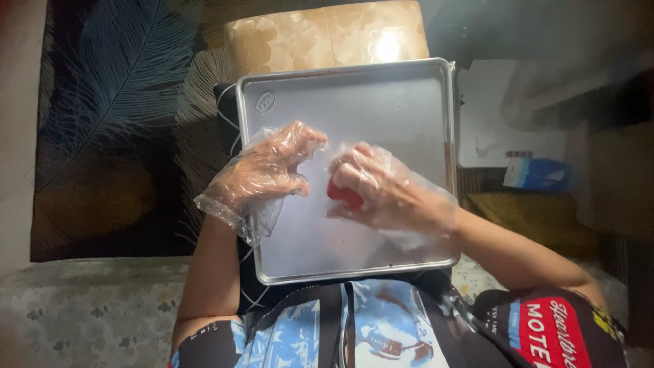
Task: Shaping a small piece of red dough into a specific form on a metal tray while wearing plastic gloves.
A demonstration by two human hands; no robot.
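1. Tray (381, 95): rectangular, bare metal, resting on the person's lap, long side running away from the body.
2. Left hand (269, 170): in a loose clear plastic glove, fingers curled in towards the palm, hovering over the tray's left edge; I cannot tell whether it holds anything.
3. Right hand (381, 187): gloved likewise, wrist bent inward, fingers clenched around a small red piece (344, 195) above the tray's middle.

Both hands gloved in clear plastic: left hand (269, 169) loosely curled, right hand (381, 187) in a closed grip
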